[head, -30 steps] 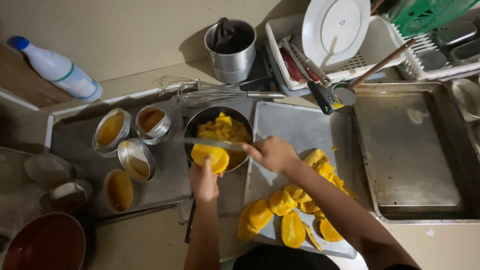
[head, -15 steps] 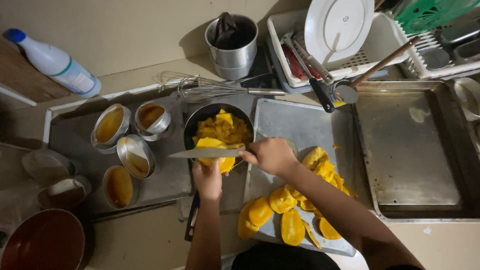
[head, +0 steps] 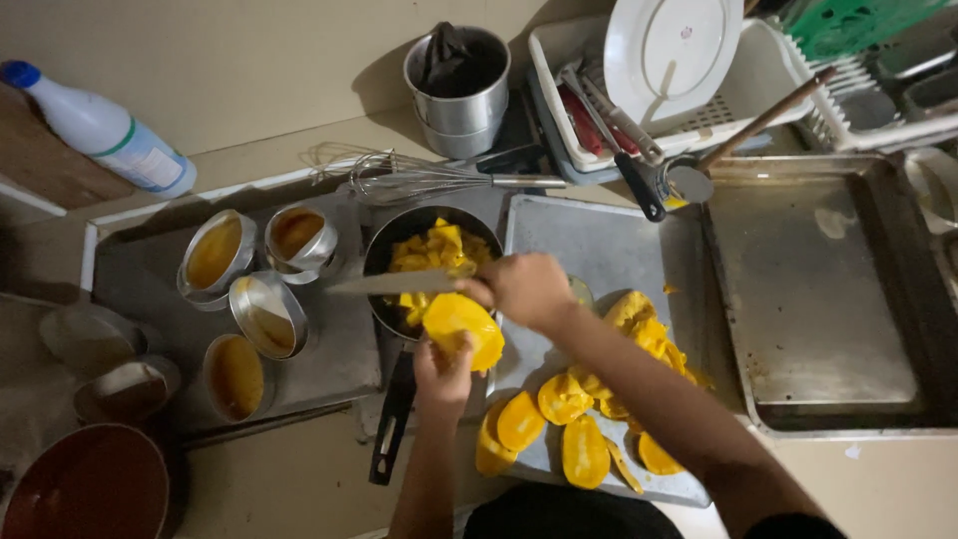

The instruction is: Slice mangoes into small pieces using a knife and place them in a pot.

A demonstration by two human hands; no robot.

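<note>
Knife (head: 399,282) now above mango piece (head: 461,326)

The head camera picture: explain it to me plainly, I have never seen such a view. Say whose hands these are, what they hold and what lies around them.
There is no machine: a camera on a person's head looks down at their own two bare hands. The left hand holds a yellow mango piece over a dark frying pan with cut mango in it. The right hand grips a knife, blade pointing left across the pan. Mango peels lie on a metal tray. To the left stand small metal cups; behind lie a wire whisk and a dish rack holding a white plate.
</note>
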